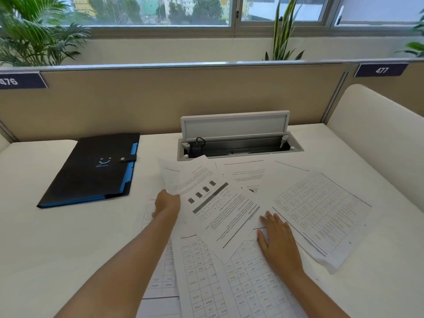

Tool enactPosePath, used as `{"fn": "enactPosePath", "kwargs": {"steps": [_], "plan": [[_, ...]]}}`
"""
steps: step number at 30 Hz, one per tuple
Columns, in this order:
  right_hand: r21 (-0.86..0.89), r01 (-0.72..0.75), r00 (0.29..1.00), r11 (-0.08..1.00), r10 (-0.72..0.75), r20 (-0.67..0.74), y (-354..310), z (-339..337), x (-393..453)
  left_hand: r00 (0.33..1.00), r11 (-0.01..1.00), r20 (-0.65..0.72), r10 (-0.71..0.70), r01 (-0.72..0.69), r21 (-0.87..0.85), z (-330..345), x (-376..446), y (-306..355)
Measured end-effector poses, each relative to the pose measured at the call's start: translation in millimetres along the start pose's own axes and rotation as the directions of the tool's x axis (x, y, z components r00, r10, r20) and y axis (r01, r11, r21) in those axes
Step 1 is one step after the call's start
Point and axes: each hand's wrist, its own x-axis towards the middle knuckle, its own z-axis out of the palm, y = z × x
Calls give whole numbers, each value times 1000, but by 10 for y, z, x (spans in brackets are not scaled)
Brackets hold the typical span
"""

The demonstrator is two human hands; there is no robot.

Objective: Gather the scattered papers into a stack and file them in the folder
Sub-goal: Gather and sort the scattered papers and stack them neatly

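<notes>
Several printed papers [319,210] lie fanned out and overlapping across the middle and right of the white desk [68,237]. My left hand [166,203] grips the left edge of a few sheets [197,177] and lifts them off the desk. My right hand [278,241] lies flat with fingers spread on the papers, its fingertips at the edge of a text page [231,216]. A black folder [91,173] with blue inner tabs and a snap strap lies closed at the back left, apart from both hands.
An open cable hatch [236,143] with its raised lid sits in the desk just behind the papers. A beige partition [160,99] closes off the back. A white side divider [376,125] rises on the right.
</notes>
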Motion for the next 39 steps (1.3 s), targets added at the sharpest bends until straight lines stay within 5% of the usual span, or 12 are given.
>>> {"fn": "enactPosePath", "kwargs": {"steps": [7,14,22,28,35,39], "plan": [[83,-17,999,996,20,-31,-49,-68,-27,953,868,-61,296,-295,-400,-423,-96,275],[301,33,997,953,-11,-76,-533,-214,255,736,583,-11,677,-544,-603,-952,-427,569],[737,178,980,652,-49,-193,-1240,-1076,863,600,356,-99,794,-590,-724,-1216,-827,795],[838,248,967,486,-71,-245,-1294,-1207,794,659,430,-35,751,-529,-732,-966,-1003,617],[834,-40,994,550,103,-20,-953,-690,449,735,664,138,664,-494,-561,-547,-1095,99],[857,-43,992,514,125,-25,-923,-726,404,752,676,122,648,-494,-548,-586,-1116,112]]}}
